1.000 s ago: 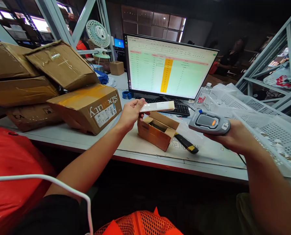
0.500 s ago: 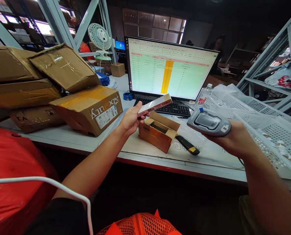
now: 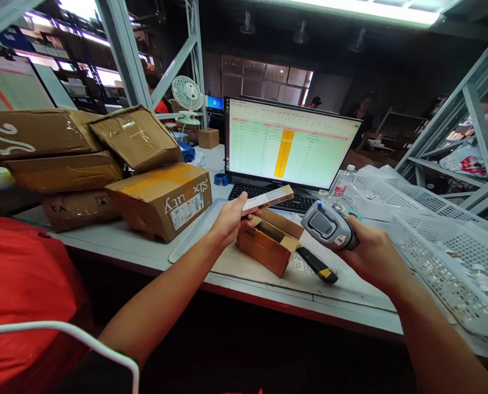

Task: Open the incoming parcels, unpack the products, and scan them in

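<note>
My left hand (image 3: 231,220) is closed around one end of a slim, flat white box (image 3: 267,200), held tilted above an open cardboard box (image 3: 264,247). My right hand (image 3: 369,249) grips a grey handheld barcode scanner (image 3: 328,225) marked with a 5, its head towards the slim box but apart from it. The small cardboard box stands on the table with its flaps up; its contents are mostly in shadow. Beside it lies a black and yellow utility knife (image 3: 318,265). Behind the slim box sits a black keyboard (image 3: 297,203).
A monitor (image 3: 252,137) showing a spreadsheet stands at the back. Taped cardboard cartons (image 3: 162,202) are stacked on the left. White perforated baskets (image 3: 436,268) fill the right, near a plastic bottle (image 3: 342,183). A white cable (image 3: 63,326) crosses the lower left.
The view has tilted upwards, so the table scene sits lower. My right hand has brought the scanner left, nearer the slim box. My left hand still holds that box.
</note>
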Tool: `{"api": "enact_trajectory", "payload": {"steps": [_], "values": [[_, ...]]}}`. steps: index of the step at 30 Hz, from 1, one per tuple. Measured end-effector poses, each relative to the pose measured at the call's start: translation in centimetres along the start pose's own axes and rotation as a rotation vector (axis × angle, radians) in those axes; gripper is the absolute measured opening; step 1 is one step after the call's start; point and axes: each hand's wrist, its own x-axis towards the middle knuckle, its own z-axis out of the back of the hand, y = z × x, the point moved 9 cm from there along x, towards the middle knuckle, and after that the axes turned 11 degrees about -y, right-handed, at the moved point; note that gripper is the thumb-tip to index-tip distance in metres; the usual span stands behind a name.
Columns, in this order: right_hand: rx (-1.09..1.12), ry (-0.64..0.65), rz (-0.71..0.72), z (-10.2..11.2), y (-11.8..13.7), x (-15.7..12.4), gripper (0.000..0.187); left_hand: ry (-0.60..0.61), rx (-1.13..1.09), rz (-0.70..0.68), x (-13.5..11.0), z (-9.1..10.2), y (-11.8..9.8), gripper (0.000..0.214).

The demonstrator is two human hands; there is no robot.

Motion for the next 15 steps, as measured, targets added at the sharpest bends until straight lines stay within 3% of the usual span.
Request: {"api": "enact_trajectory", "payload": {"steps": [4,9,12,15], "values": [[-0.106,0.053,-0.144,-2.6,-6.4,0.5,0.035,-0.027,-0.028,-0.083,1.7,2.2,-1.1,0.039],[-0.227,0.255,-0.315,-9.2,-15.8,-1.5,0.051,-0.103,0.043,-0.162,5.2,6.5,-1.5,0.040],[-0.263,0.303,-0.349,-12.4,-18.6,-3.9,0.057,-0.129,0.101,-0.167,7.1,8.7,-0.7,0.047],[-0.281,0.327,-0.378,-14.4,-19.3,-6.4,0.068,-0.123,0.167,-0.161,8.4,9.9,0.5,0.055]]}}
